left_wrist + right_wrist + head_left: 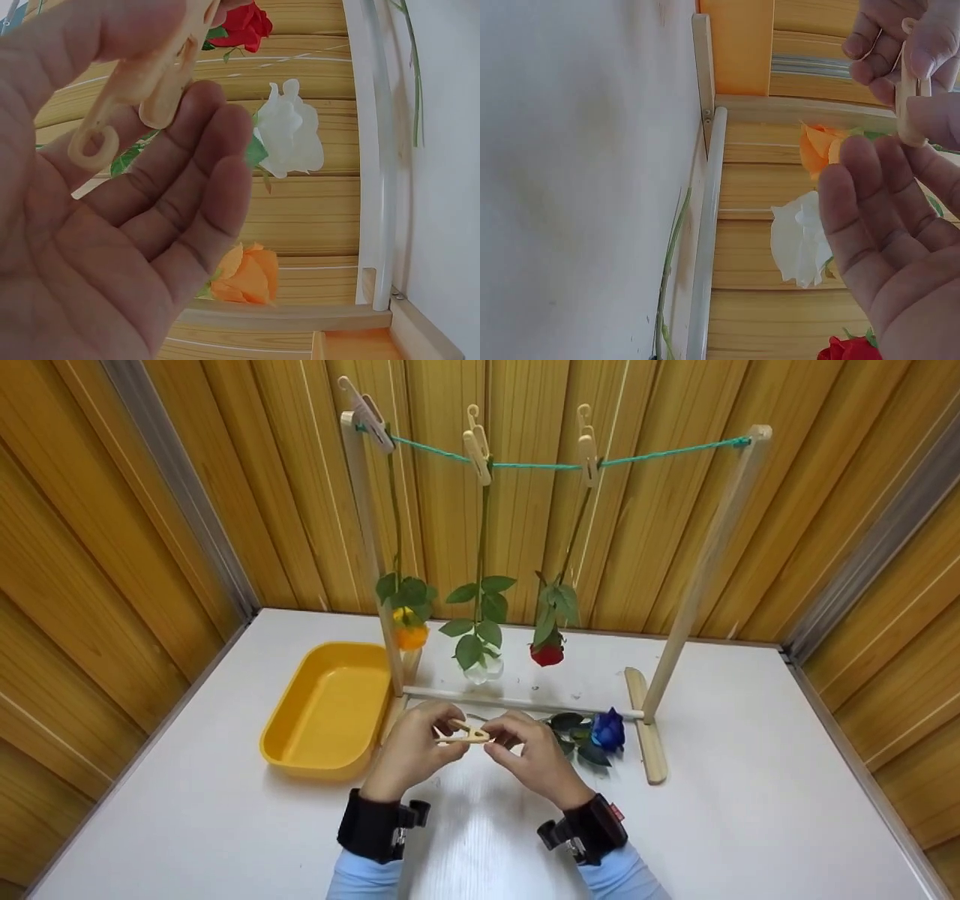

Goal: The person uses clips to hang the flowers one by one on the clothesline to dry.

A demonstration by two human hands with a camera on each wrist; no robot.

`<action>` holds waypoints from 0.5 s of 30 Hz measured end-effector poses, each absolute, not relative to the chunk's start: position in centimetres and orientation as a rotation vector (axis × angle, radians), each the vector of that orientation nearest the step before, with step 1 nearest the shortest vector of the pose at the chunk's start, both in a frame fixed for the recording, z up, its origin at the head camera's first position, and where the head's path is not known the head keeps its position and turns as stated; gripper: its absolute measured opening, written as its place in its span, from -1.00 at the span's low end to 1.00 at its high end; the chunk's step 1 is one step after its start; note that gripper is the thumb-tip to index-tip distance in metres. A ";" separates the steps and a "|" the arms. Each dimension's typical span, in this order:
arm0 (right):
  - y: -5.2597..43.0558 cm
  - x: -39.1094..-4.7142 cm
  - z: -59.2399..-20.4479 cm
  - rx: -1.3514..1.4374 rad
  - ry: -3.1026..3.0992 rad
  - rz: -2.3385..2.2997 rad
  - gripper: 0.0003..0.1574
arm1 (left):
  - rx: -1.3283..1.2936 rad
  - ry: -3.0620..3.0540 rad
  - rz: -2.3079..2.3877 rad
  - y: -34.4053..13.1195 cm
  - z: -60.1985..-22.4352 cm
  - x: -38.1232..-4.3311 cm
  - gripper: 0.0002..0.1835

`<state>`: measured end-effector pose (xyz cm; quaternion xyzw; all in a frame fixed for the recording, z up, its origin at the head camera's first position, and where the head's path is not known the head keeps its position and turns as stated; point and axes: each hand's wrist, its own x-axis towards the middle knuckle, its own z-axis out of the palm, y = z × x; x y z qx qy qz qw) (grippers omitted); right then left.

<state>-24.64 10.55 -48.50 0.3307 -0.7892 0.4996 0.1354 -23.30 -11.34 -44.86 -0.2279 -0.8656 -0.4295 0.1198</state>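
In the head view, a beige plastic clothespin (475,734) with a hooked tail is held above the table between both hands. My left hand (411,751) pinches its hook-side legs between thumb and fingers. From the other side, the thumb and index finger of my right hand (534,751) grip its opposite end. The left wrist view shows the curled hook of the clothespin (96,150) near the left palm. Just beyond the right hand lies a blue rose (607,730) on the white table, its stem (667,270) partly hidden behind the hands.
A wooden rack (686,607) carries a green cord (536,466). From it, clothespins hang an orange rose (410,636), a white rose (484,668) and a red rose (547,653) head down. At the left stands a yellow basin (330,720).
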 end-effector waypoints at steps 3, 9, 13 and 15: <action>11.5 -25.0 -48.2 0.855 -2.335 1.372 -0.78 | -0.614 -2.519 -1.244 -11.5 -44.7 -23.4 -0.75; 13.8 -25.7 -48.0 0.611 -2.438 1.293 -0.77 | -0.536 -2.453 -1.198 -11.8 -44.7 -23.4 -0.74; 14.8 -26.2 -48.5 0.542 -2.510 1.115 -0.78 | -0.519 -2.426 -1.164 -11.9 -44.8 -23.4 -0.73; 15.2 -26.3 -48.8 0.515 -2.557 1.018 -0.79 | -0.517 -2.422 -1.165 -11.9 -44.7 -23.4 -0.73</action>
